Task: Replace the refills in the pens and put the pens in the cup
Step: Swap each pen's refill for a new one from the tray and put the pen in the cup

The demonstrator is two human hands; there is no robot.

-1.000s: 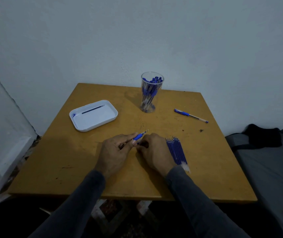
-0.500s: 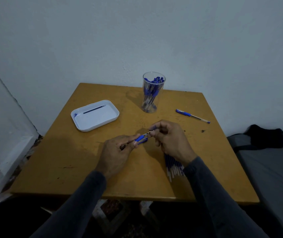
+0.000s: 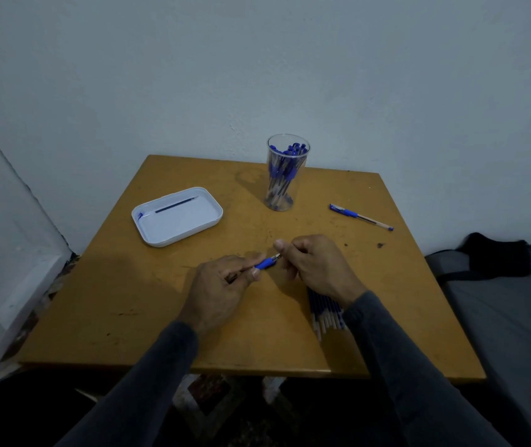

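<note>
Holding a blue-gripped pen with a clear barrel (image 3: pixel 265 262) over the middle of the square yellow-brown wooden table (image 3: pixel 128 304), the left hand (image 3: pixel 215 291) is curled knuckles-up, thumb and forefinger clamped on the barrel just behind the blue grip. Pen tilted, tip end pointing up and to the right. The right hand (image 3: pixel 317 267) meets it from the other side, wrist raised, fingers bent inward and pinched on the metal tip end of the same pen; whether the tip piece is seated or loose cannot be told. Both forearms in dark grey long sleeves (image 3: pixel 386 337).

Count, as seen:
- One tall clear plastic cup (image 3: pixel 286 172) at the far edge of the table, standing upright, packed with blue-capped pens; number too crowded to tell.
- One blue-capped pen lying loose (image 3: pixel 360 217) to the right of the cup, well apart from it.
- One white rounded-corner plastic tray (image 3: pixel 178 216) at far left, containing one thin dark refill (image 3: pixel 175 205) along its far side and one small blue piece in its left corner.
- One bundle of blue refills with pale ends (image 3: pixel 324 312) lying flat beneath the right wrist, partly hidden; count not readable.
</note>
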